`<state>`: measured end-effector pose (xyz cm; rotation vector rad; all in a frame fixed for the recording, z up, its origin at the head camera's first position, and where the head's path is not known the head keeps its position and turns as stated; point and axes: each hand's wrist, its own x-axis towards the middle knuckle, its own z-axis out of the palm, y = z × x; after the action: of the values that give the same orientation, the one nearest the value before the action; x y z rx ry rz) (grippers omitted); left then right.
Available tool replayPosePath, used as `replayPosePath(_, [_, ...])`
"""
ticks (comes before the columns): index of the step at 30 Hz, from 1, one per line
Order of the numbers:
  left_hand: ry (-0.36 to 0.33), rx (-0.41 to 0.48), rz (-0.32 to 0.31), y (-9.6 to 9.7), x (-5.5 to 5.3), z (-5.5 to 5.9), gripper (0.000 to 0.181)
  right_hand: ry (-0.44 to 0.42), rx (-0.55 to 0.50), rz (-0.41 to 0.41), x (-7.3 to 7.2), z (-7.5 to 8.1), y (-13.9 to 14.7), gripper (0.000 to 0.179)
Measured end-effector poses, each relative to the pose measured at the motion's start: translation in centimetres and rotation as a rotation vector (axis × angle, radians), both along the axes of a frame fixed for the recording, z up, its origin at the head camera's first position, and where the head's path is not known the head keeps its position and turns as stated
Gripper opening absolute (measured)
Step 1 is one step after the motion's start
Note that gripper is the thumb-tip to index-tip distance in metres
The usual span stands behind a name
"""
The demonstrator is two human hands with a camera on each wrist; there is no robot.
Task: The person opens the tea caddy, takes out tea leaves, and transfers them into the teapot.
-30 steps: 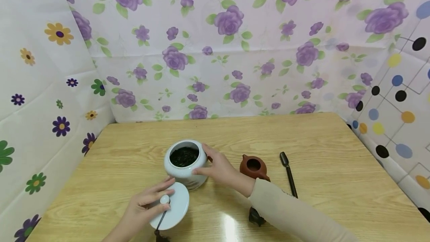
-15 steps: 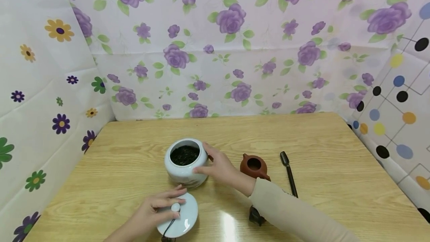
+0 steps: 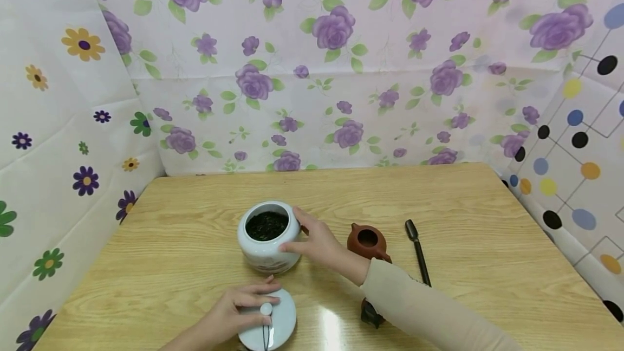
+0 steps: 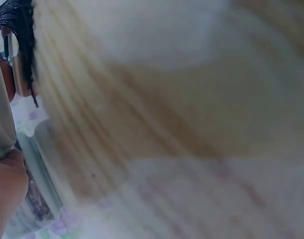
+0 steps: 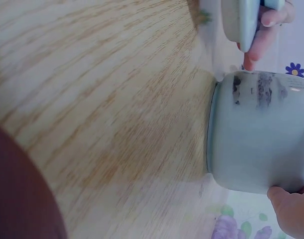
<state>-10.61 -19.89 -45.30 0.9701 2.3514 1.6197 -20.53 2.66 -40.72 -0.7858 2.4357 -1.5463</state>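
A white porcelain tea jar (image 3: 265,256) stands uncovered on the wooden table, dark tea leaves (image 3: 267,225) showing inside. My right hand (image 3: 317,240) holds it by the right side, thumb at the near shoulder and fingers round the far side. Nearer to me, my left hand (image 3: 239,307) pinches the knob of the round white lid (image 3: 287,316). A dark cord hangs from that knob. In the right wrist view the lid (image 5: 241,25) is low beside the jar (image 5: 256,134). The cord's black tassel (image 4: 25,30) shows in the left wrist view.
Right of the jar sits a small brown clay teapot (image 3: 358,242) without a lid, partly behind my right wrist. A dark tea scoop (image 3: 420,253) lies further right, its lower end hidden by the sleeve. A small dark object (image 3: 371,316) peeks out below the forearm.
My left hand has carried the lid to the right and toward me, away from the jar, and the lid lies flatter. My right hand stays on the jar.
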Motion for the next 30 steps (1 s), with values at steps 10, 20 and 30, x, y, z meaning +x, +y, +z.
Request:
replayPosePath(10, [0.088,-0.051,0.003,0.2,-0.2,-0.7,0.029,0.005,-0.01,-0.006,0.1,0.1,-0.1,0.09])
replayPosePath(20, [-0.027,-0.032,-0.056,0.4,-0.1,-1.5,0.032,-0.004,0.008,-0.006,0.2,0.2,-0.1,0.091])
replayPosePath(30, [0.043,-0.059,-0.028,0.6,0.1,-1.2,0.034,-0.028,0.042,-0.008,0.4,0.7,0.0,0.092])
